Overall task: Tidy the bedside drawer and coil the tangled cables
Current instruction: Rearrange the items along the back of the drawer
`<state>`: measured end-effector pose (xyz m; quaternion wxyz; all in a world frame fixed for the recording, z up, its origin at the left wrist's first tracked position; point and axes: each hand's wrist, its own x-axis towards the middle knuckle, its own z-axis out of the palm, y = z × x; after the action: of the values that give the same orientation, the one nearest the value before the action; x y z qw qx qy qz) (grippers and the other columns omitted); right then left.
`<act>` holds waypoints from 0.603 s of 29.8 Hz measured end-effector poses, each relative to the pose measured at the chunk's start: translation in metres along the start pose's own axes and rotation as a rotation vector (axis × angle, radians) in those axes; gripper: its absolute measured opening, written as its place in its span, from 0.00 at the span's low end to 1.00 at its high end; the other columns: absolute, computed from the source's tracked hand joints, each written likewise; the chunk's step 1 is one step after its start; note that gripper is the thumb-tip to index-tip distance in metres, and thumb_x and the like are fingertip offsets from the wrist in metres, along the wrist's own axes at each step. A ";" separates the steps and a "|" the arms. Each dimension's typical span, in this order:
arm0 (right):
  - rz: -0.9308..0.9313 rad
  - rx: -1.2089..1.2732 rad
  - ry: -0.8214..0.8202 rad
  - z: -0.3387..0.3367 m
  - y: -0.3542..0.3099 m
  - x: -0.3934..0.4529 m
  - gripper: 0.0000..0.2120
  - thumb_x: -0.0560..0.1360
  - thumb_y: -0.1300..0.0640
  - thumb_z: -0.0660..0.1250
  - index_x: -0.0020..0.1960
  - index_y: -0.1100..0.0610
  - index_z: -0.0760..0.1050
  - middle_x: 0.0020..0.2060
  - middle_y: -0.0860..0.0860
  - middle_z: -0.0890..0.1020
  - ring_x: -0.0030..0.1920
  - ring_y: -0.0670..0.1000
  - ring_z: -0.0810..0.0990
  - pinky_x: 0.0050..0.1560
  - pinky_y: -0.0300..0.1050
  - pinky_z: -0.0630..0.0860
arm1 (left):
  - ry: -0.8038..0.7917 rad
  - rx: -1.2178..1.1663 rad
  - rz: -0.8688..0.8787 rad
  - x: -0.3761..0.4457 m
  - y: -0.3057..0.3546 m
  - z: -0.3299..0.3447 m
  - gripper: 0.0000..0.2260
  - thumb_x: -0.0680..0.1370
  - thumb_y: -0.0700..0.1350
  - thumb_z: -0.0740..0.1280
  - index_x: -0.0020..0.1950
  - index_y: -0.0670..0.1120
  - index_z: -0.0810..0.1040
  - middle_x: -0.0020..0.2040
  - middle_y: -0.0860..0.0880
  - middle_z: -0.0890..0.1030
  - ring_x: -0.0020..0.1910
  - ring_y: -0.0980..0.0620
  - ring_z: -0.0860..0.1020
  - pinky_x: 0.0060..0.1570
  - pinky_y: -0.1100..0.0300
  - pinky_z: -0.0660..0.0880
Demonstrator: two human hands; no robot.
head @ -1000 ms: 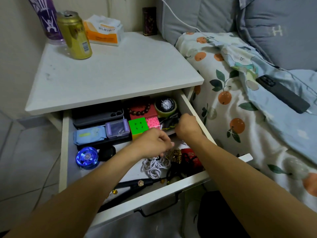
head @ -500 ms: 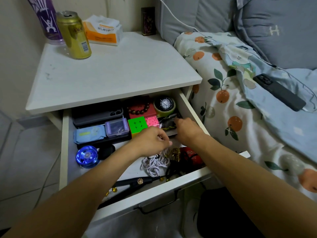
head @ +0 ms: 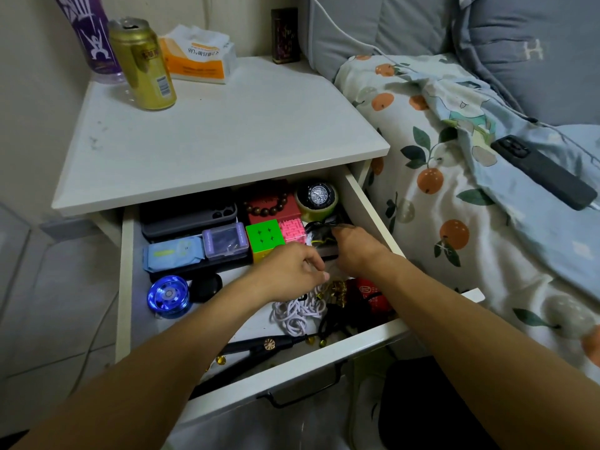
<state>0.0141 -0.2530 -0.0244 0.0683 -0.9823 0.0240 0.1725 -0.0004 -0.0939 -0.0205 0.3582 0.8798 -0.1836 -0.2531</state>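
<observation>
A white bedside table (head: 227, 131) holds a gold can (head: 143, 63), a purple bottle (head: 94, 37) with white figures behind the can, and an orange-and-white tissue pack (head: 198, 56) to the can's right. In its open white drawer (head: 125, 287) lie a bright green cube (head: 263, 237), a pink cube (head: 293, 230) just right of it, a red box (head: 269, 206) behind, a glowing blue yo-yo (head: 168, 295) at the left, and a white cable (head: 297, 315) near the front. Right of the table, bedding (head: 422, 203) is white with orange fruit and green leaves.
</observation>
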 end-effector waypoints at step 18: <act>-0.127 -0.053 -0.429 -0.013 0.023 -0.066 0.17 0.79 0.60 0.57 0.64 0.59 0.76 0.62 0.57 0.77 0.61 0.57 0.75 0.59 0.47 0.73 | -0.257 0.405 0.122 -0.002 -0.008 0.013 0.19 0.74 0.39 0.68 0.65 0.50 0.77 0.60 0.51 0.78 0.44 0.62 0.74 0.39 0.75 0.65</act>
<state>-0.0446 -0.2763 0.0076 0.0569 -0.9241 -0.0576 0.3734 -0.0087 -0.0943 -0.0334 0.1631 0.8814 -0.3274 -0.2988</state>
